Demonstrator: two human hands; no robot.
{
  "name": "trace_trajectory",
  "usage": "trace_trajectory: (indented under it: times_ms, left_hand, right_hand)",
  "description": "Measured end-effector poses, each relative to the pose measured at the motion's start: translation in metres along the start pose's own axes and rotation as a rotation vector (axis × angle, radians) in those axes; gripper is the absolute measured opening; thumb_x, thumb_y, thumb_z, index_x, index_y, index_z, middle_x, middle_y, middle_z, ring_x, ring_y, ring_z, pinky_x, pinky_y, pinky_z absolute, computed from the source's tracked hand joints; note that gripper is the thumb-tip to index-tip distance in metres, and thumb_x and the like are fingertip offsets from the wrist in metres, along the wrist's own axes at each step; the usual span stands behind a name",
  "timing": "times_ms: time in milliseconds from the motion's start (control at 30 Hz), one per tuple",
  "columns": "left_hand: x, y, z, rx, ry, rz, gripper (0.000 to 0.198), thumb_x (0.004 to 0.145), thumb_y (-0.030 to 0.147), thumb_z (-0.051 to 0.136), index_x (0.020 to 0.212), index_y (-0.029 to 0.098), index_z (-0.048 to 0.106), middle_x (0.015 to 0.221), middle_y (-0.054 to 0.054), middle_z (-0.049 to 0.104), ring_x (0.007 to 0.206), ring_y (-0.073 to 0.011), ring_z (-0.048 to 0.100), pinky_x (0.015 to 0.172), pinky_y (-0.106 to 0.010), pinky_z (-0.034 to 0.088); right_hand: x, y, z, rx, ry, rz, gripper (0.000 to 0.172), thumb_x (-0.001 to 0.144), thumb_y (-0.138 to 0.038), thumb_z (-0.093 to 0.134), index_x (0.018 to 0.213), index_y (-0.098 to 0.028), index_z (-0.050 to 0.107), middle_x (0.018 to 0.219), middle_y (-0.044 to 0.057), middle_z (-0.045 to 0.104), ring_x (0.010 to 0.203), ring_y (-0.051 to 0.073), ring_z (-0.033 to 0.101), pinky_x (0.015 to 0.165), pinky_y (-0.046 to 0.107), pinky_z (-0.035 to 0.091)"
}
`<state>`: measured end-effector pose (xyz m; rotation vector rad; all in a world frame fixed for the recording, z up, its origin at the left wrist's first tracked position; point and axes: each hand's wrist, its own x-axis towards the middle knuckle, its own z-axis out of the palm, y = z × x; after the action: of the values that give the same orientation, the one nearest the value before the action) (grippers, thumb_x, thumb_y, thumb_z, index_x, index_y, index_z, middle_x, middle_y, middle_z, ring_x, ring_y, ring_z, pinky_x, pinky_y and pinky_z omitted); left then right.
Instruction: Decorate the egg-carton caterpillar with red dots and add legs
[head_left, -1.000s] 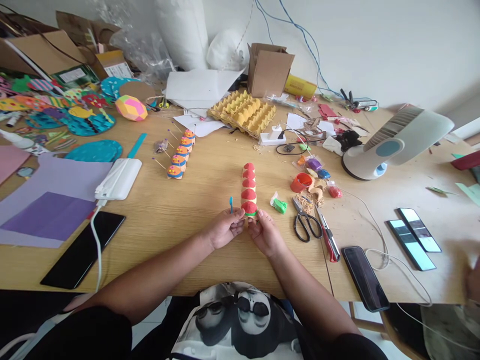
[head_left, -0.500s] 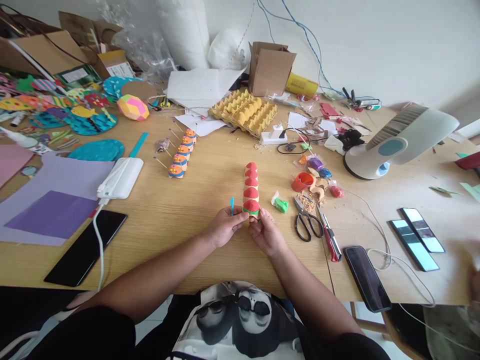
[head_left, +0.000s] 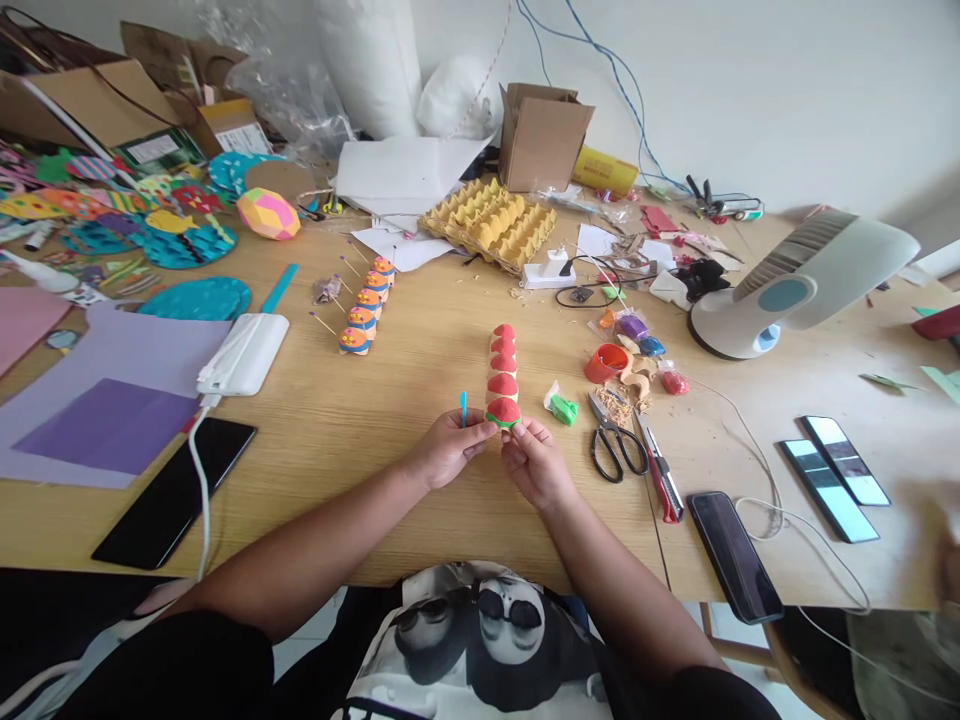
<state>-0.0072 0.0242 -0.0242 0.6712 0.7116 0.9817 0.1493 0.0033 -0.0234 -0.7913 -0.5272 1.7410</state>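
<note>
A strip of egg-carton cups (head_left: 503, 384), its several domes covered in red clay, stands upright from me in the middle of the table. A thin green clay band (head_left: 495, 421) runs along the base of the nearest dome. My left hand (head_left: 448, 452) is closed around a small blue plastic clay tool (head_left: 463, 404), while its thumb and fingertip touch the strip's near left corner. At the near right corner my right hand (head_left: 538, 462) pinches the strip's edge at the green band. Right of the strip lies a packet of green clay (head_left: 561, 405).
Scissors (head_left: 616, 440), a red utility knife (head_left: 660, 470) and a phone (head_left: 733, 555) lie to the right. A finished orange-and-blue carton strip (head_left: 367, 308) with pins stands left. Farther back are a yellow egg tray (head_left: 487, 222) and a white fan (head_left: 795, 285).
My right hand has shifted slightly, with its fingers drawn closer around the strip's near right corner. My left hand has stayed nearly still.
</note>
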Motion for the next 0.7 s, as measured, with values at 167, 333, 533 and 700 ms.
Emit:
trace_trajectory:
  times_ms: [167, 333, 533, 700]
  left_hand:
    - [-0.0001, 0.0058, -0.0011, -0.051, -0.030, -0.021, 0.050, 0.071, 0.048, 0.086, 0.056, 0.014, 0.053, 0.054, 0.006, 0.034, 0.053, -0.0059, 0.027, 0.051, -0.022, 0.023]
    - [-0.0001, 0.0072, 0.0006, 0.005, -0.023, 0.003, 0.036, 0.068, 0.041, 0.089, 0.067, 0.012, 0.067, 0.057, 0.006, 0.036, 0.053, -0.0049, 0.027, 0.051, -0.022, 0.021]
    - [-0.0001, 0.0036, 0.0006, 0.050, 0.025, 0.042, 0.034, 0.069, 0.041, 0.088, 0.068, 0.013, 0.068, 0.057, 0.005, 0.039, 0.053, -0.0054, 0.030, 0.052, -0.023, 0.023]
    - [0.0000, 0.0018, 0.0010, 0.048, 0.043, 0.065, 0.035, 0.069, 0.044, 0.088, 0.072, 0.013, 0.071, 0.056, 0.005, 0.041, 0.052, -0.0056, 0.030, 0.051, -0.024, 0.022]
  right_hand:
    - [-0.0011, -0.0014, 0.0010, 0.004, -0.026, -0.010, 0.030, 0.069, -0.037, 0.090, 0.078, -0.017, 0.070, 0.069, 0.000, 0.065, 0.049, 0.004, 0.032, 0.048, 0.020, 0.028]
    - [-0.0025, -0.0019, 0.0026, -0.034, -0.017, -0.023, 0.029, 0.067, -0.035, 0.091, 0.078, -0.018, 0.070, 0.068, -0.001, 0.065, 0.049, 0.004, 0.033, 0.048, 0.020, 0.028]
    - [-0.0023, -0.0013, 0.0037, -0.065, 0.018, -0.039, 0.031, 0.069, -0.036, 0.090, 0.070, -0.017, 0.065, 0.064, -0.001, 0.063, 0.049, 0.005, 0.033, 0.047, 0.020, 0.027]
    - [-0.0015, -0.0002, 0.0042, -0.046, 0.023, -0.030, 0.030, 0.068, -0.035, 0.090, 0.071, -0.017, 0.066, 0.065, -0.001, 0.063, 0.048, 0.004, 0.032, 0.046, 0.020, 0.026]
